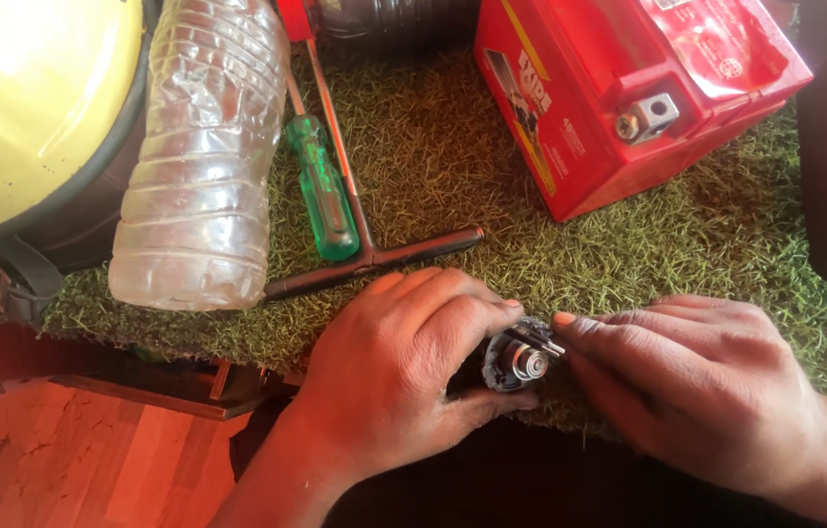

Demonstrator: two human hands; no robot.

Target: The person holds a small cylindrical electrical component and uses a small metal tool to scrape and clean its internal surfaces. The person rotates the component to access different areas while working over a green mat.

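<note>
a small round metal part (516, 360), toothed around its rim with a shiny hub in the middle, is held at the near edge of a green artificial grass mat (452, 156). it is gripped by the left hand (399, 367), whose fingers are curled over it from above while the thumb is pressed against it from below. the right hand (697, 376) is brought in from the right side, with its thumb and forefinger pressed together and pinched on a thin dark piece (537, 340) at the top of the part; the remaining fingers are kept close together and laid flat on the mat.

further back on the mat, a t-handled wrench (374, 256) is laid near the left edge, with a green-handled screwdriver (323, 191) resting just beside its shaft. a crushed clear plastic bottle (198, 166) is seen at the far left corner, touching a yellow helmet (32, 108) that is cut off by the frame. a red battery (628, 88) with a metal terminal is set at the far right corner, well apart from the hands. a wooden floor (71, 469) is visible below the mat's left edge.
</note>
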